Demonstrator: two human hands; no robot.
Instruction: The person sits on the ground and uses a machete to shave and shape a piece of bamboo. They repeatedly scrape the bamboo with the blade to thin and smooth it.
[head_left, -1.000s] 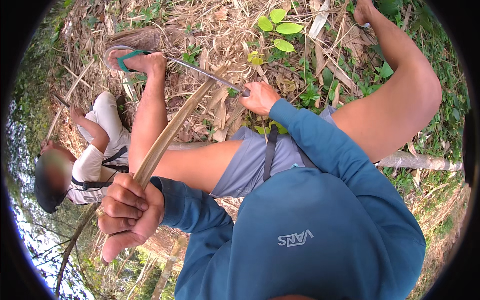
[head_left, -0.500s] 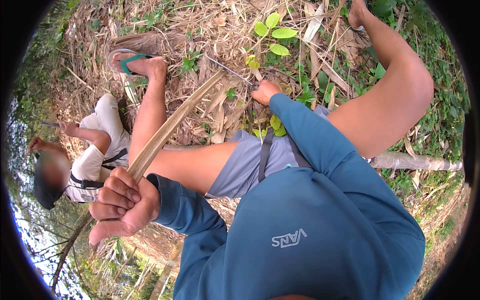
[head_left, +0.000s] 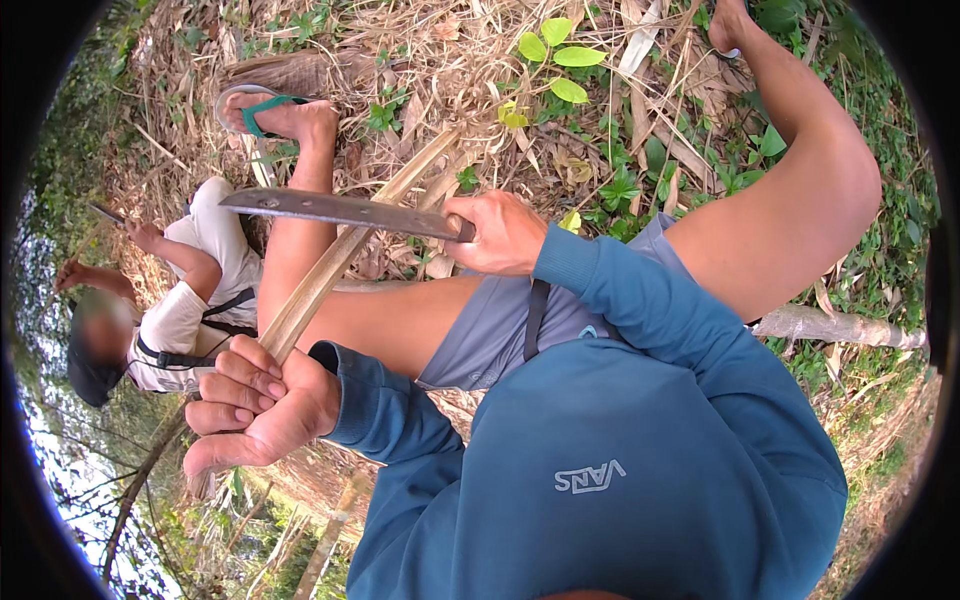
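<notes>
At far left we note a second person (head_left: 185,300) in white, seated on the ground with arms raised. Next, our left hand (head_left: 255,410) has its grip closed fully round the lower end of a cane (head_left: 330,275), a long pale strip that runs up and to the right over our bare thigh toward the leaf litter (head_left: 450,60). A foot in a green sandal (head_left: 255,110) rests above. Our right hand (head_left: 500,235) is clenched on the handle of a machete (head_left: 340,210); the blade lies level, pointing left, crossing the cane.
</notes>
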